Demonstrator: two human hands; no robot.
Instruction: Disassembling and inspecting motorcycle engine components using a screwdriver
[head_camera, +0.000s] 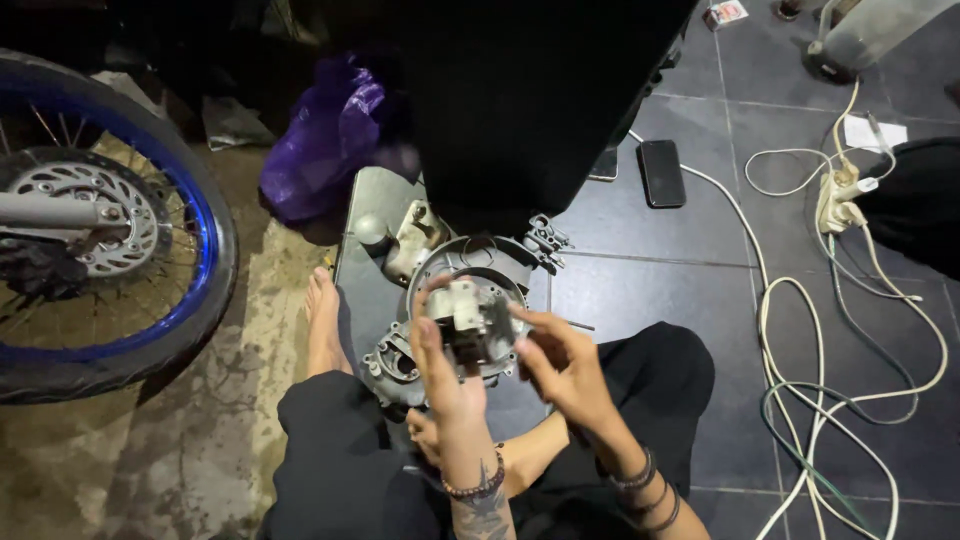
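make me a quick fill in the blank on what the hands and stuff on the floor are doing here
1. Both hands, left hand and right hand, hold up a small ____ engine part.
2. Below it a round metal engine cover lies on a flat grey ____.
3. The motorcycle wheel at left has a ____ rim.
4. A black phone lies on the ____ floor.

Missing words: metal; sheet; blue; tiled

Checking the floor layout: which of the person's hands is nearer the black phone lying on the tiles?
Right. The right hand is below and left of the phone; the left hand, gripping the small metal part, sits farther left.
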